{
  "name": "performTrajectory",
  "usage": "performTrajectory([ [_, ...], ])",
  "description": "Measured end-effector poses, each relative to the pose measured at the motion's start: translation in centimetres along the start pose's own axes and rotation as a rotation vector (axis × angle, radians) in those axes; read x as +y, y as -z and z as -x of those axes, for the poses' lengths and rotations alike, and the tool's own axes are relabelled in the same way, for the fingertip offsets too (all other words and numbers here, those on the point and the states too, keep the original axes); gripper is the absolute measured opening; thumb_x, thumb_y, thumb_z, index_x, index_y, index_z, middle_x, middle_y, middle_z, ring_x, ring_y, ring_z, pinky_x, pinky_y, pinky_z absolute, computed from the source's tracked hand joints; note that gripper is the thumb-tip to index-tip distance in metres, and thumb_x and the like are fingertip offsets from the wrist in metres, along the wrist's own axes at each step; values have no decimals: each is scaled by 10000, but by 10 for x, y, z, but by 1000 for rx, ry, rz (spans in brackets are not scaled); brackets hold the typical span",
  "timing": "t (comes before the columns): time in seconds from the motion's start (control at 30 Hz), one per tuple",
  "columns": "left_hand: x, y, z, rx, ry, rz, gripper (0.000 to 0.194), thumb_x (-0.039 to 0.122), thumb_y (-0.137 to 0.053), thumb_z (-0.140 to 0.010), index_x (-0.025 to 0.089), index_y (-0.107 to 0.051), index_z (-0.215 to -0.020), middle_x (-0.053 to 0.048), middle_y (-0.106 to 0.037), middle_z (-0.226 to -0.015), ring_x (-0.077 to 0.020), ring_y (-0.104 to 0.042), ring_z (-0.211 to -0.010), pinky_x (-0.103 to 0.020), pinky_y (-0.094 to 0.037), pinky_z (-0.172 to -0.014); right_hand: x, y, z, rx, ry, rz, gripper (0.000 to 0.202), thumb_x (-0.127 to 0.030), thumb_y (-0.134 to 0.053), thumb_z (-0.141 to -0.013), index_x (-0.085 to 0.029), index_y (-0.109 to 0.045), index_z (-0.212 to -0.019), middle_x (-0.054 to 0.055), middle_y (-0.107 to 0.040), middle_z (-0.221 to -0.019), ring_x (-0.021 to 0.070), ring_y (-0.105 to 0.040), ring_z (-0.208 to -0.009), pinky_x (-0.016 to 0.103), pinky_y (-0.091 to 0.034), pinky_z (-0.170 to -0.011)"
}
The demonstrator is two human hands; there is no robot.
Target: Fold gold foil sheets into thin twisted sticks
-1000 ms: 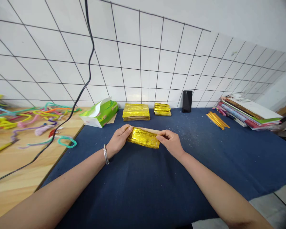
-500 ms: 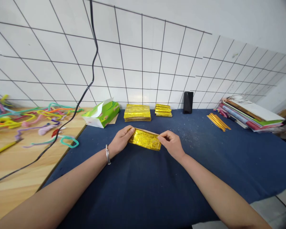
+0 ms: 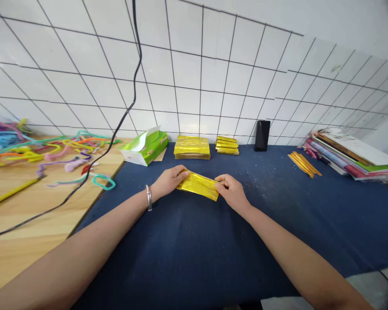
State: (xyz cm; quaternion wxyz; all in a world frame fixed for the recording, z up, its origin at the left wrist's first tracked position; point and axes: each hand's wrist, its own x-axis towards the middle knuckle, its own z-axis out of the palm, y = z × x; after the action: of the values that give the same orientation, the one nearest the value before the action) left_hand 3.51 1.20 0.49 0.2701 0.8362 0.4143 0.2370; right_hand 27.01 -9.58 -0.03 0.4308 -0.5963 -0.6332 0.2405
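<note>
Foil [image 3: 198, 186]: spans from my left hand [image 3: 170, 181] to my right hand [image 3: 233, 193], over the blue cloth [image 3: 187, 258].
Left grip: my thumb and fingers are clamped on one end, thumb on top.
Right grip: I pinch the other end between thumb and fingers.
Bangle [image 3: 149, 198]: around my left wrist.
Gold stacks [image 3: 192, 148]: two, side by side beyond my hands.
Phone [image 3: 262, 135]: upright, beyond my right hand and to its right.
Strips [image 3: 304, 164]: well out right of my right hand.

Two hands [image 3: 170, 181] [image 3: 233, 194], one gold foil piece [image 3: 198, 186], two gold stacks [image 3: 192, 148] [image 3: 226, 145], one phone [image 3: 262, 136], one tissue pack [image 3: 152, 146], one black cable [image 3: 135, 86], one bracelet [image 3: 149, 198]
</note>
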Motion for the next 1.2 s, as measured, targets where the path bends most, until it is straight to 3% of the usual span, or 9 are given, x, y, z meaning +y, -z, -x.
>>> performTrajectory([
  [0.27, -6, 2, 0, -94, 125, -657, 482, 588, -259, -872, 238, -560, -1007, -67, -665, -823, -231, -633, -743, -274, -387, -605, -5, -17, -4, -141, -23, 547, 199, -341, -440, -845, -266, -606, -926, -22, -657, -753, 133, -585, -667, 234, -342, -581],
  [0.47, -1, 0, 1, -137, 140, -785, 502, 590, -250, -882, 207, -527, -1051, -88, -667, -818, -254, -637, -746, -311, -401, -653, -10, -21, -10, -189, -49, 731, 256, -349, -398, -870, -297, -542, -1075, -9, -684, -856, 176, -630, -776, 251, -357, -602],
  [0.53, 3, 1, 2, -91, 78, -811, 450, 549, -290, -893, 194, -528, -1038, -91, -657, -839, -250, -620, -785, -330, -395, -691, -11, -21, -12, -202, -63, 763, 265, -348, -395, -875, -298, -520, -1103, -6, -687, -881, 185, -637, -797, 257, -371, -614],
  [0.63, 11, 1, 6, 67, -139, -862, 330, 439, -378, -903, 182, -535, -1035, -115, -616, -974, -259, -553, -935, -370, -366, -786, -13, -22, -12, -210, -64, 792, 263, -341, -387, -882, -295, -502, -1113, -3, -689, -900, 187, -642, -810, 262, -389, -636],
  [0.7, 14, 1, 6, 82, -307, -874, 242, 330, -391, -912, 195, -541, -1047, -113, -583, -1045, -250, -509, -979, -381, -348, -817, -15, -22, -11, -213, -61, 807, 256, -335, -383, -886, -296, -499, -1111, -3, -690, -906, 187, -644, -810, 265, -395, -646],
  [0.83, 12, -1, 4, -175, -539, -791, 189, 200, -398, -903, 215, -574, -969, -70, -584, -965, -199, -495, -917, -332, -370, -806, -18, -22, -9, -221, -51, 840, 244, -331, -367, -896, -301, -507, -1094, -4, -689, -876, 190, -644, -785, 269, -395, -639],
  [0.9, 8, -2, 5, -218, -538, -718, 186, 182, -405, -896, 206, -579, -956, -65, -578, -948, -186, -493, -912, -310, -382, -814, -17, -23, -7, -219, -37, 850, 244, -332, -358, -902, -300, -511, -1089, -3, -685, -869, 188, -638, -771, 272, -396, -642],
  [1.03, 0, -3, 16, -139, -453, -567, 228, 182, -378, -901, 188, -564, -1033, -77, -555, -1029, -182, -494, -960, -310, -386, -862, -12, -26, -4, -157, 41, 841, 238, -318, -361, -908, -270, -526, -1072, 20, -660, -941, 181, -608, -845, 279, -414, -687],
  [1.2, -7, -6, 25, -122, -411, -438, 272, 305, -461, -874, 191, -534, -1110, -87, -523, -1124, -205, -479, -1029, -359, -362, -933, -14, -19, 0, -48, 288, 818, 223, -251, -412, -891, -213, -594, -1014, 71, -616, -1020, 206, -513, -1019, 337, -401, -872],
])
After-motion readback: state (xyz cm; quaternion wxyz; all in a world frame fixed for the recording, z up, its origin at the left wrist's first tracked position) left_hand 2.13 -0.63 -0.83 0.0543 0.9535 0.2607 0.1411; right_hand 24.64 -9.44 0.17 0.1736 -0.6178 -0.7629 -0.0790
